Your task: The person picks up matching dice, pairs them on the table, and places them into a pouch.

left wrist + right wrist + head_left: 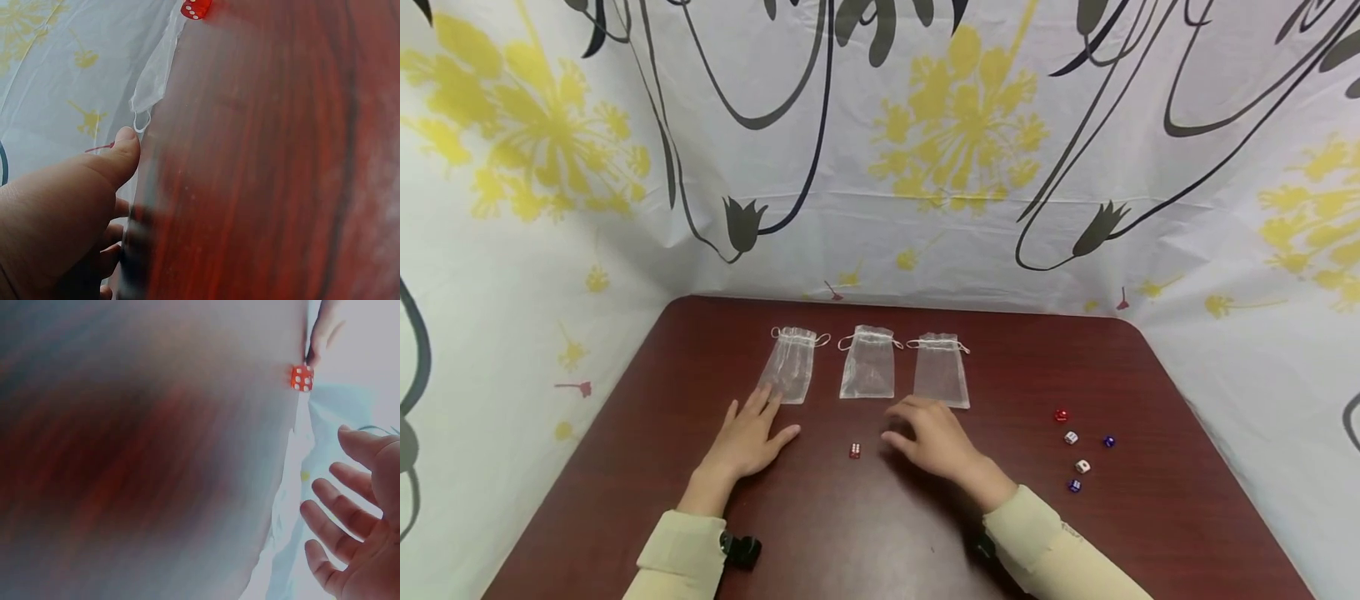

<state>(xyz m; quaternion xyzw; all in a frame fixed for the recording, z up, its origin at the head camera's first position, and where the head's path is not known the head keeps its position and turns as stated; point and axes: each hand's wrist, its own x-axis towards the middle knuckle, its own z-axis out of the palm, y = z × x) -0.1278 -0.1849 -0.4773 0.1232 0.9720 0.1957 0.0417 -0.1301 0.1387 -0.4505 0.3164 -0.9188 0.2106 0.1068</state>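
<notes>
Spread flat, my left hand [747, 442] has its fingertips at the lower edge of the left sheer drawstring bag [792, 358]. My right hand [936, 442], fingers loosely bent and holding nothing, is just below the right sheer bag [942, 371]; the right wrist view also shows the palm [375, 562] without anything in it. Between the hands lies a red die [855, 451], nearer the right one. That same die [195, 7] shows at the top of the left wrist view. A middle sheer bag [868, 367] lies above the die.
On the right of the dark red table [820, 542] lie a red die [1061, 415], two white dice [1071, 437] and two blue dice [1109, 442], spaced apart. A patterned white cloth [850, 167] hangs behind the table and along its sides.
</notes>
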